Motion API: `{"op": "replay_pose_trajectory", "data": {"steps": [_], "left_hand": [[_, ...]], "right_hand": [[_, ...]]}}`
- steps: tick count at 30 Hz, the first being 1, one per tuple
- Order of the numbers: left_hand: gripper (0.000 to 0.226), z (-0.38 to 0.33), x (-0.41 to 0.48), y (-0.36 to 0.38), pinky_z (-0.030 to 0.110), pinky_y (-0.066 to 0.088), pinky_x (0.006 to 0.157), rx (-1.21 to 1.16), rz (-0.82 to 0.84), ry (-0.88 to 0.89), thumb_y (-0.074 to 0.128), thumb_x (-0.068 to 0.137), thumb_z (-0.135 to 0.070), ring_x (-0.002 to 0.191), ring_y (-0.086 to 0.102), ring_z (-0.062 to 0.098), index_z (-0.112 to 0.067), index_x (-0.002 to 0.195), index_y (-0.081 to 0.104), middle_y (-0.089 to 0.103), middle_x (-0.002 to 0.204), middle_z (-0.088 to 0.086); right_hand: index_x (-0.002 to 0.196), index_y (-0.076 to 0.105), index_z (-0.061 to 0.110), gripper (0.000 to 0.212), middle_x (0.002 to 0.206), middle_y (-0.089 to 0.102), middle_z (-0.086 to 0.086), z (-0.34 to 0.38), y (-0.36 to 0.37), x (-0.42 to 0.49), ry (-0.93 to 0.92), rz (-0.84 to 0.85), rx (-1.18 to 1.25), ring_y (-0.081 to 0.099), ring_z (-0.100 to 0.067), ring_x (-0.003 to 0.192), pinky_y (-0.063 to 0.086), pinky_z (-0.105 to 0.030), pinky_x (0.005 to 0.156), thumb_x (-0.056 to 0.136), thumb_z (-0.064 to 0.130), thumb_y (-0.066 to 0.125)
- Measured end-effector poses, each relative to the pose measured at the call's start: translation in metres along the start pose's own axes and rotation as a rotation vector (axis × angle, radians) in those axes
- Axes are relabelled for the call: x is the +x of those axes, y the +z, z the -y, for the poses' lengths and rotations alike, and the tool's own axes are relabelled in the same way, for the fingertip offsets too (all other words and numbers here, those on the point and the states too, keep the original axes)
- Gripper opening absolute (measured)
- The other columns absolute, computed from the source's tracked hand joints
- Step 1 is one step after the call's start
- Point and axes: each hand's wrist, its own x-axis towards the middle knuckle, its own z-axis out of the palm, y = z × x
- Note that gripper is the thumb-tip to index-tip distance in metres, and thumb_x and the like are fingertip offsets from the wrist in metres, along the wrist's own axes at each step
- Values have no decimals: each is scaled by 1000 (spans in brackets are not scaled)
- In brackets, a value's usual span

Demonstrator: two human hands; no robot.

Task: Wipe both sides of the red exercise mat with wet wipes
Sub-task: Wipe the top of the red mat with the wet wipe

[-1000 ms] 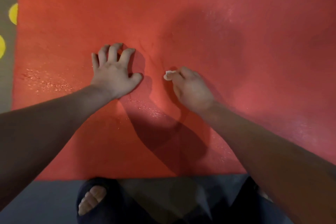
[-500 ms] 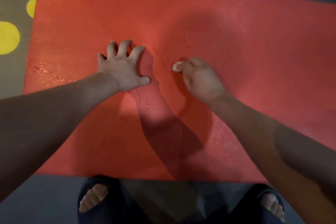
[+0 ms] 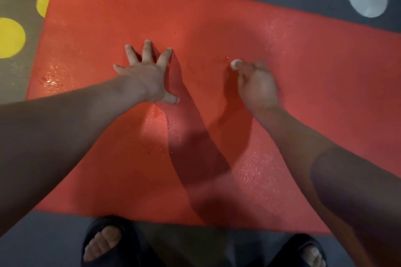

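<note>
The red exercise mat (image 3: 217, 17) lies flat on the spotted floor (image 3: 54, 245). The left hand (image 3: 147, 76) stays splayed, pinning it; the right hand (image 3: 256, 84), clenched round a balled wet wipe (image 3: 234, 64), has swept farther right, so this face's wiping continues. Blurred fingers hide most of the wipe; the mat's right end is cut off.

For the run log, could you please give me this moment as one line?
phase: wiping | left hand: spread flat on red mat | right hand: pinches wet wipe
</note>
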Motion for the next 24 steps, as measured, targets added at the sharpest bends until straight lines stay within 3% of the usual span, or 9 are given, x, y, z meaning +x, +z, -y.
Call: {"op": "replay_pose_trajectory", "data": {"steps": [3, 6, 8, 10, 13, 16, 18, 21, 24], "left_hand": [[137, 1, 1, 1, 79, 18, 110, 9, -10, 14, 78, 61, -77, 150, -18, 50, -49, 154, -19, -27, 165, 1], [137, -1, 3, -2, 79, 19, 109, 22, 12, 9, 78, 62, -77, 149, -18, 51, -46, 154, -19, -29, 164, 3], [139, -3, 5, -3, 81, 19, 108, 21, 26, 1, 79, 61, -76, 148, -19, 53, -45, 154, -20, -31, 163, 4], [141, -3, 8, -2, 82, 19, 106, 17, 32, -5, 79, 60, -77, 147, -20, 54, -45, 154, -21, -32, 163, 5], [140, -1, 9, 1, 82, 18, 106, 13, 24, 4, 79, 60, -77, 147, -19, 54, -44, 154, -20, -31, 163, 6], [139, 0, 8, 1, 82, 19, 106, 15, 13, 19, 78, 61, -77, 147, -18, 55, -42, 155, -19, -29, 164, 7], [140, 0, 7, 1, 82, 19, 106, 17, 21, 22, 77, 61, -79, 147, -19, 56, -42, 155, -20, -29, 164, 7], [140, -1, 8, 1, 82, 18, 106, 27, 28, 18, 76, 61, -80, 146, -19, 56, -42, 155, -21, -30, 163, 8], [140, -2, 8, 2, 82, 18, 106, 25, 31, 15, 76, 61, -79, 146, -20, 56, -42, 154, -21, -31, 163, 7]], "right_hand": [[112, 74, 14, 37, 102, 68, -16, -2, 4, 15, 233, -89, 18, 67, -33, 91, 51, -33, 88, 88, 14, 46], [113, 72, 10, 42, 102, 67, -13, 34, 16, -4, 15, 30, 99, 67, -29, 97, 52, -35, 91, 91, 22, 38], [115, 70, 5, 33, 102, 67, -13, 43, 15, -19, -207, 162, 136, 68, -28, 101, 53, -35, 92, 94, 12, 45], [115, 71, 5, 29, 99, 66, -13, 31, 9, -8, -303, 194, 77, 69, -29, 98, 56, -35, 89, 92, 3, 53], [112, 73, 9, 29, 92, 64, -17, 7, 4, 25, -74, 73, -39, 66, -36, 82, 56, -38, 79, 94, 13, 50], [108, 73, 9, 31, 90, 60, -17, 9, 9, 44, 195, -13, -13, 64, -37, 78, 54, -39, 75, 93, 17, 46], [111, 72, 9, 33, 94, 63, -15, 30, 17, 33, 102, 23, 24, 65, -33, 85, 53, -37, 82, 94, 16, 45], [116, 70, 5, 39, 101, 66, -12, 51, 23, -4, -220, 203, 138, 67, -28, 102, 53, -36, 94, 98, 20, 39], [120, 69, 6, 37, 93, 62, -13, 34, 16, 2, -341, 236, 32, 67, -32, 91, 55, -38, 83, 98, 18, 41]]}}
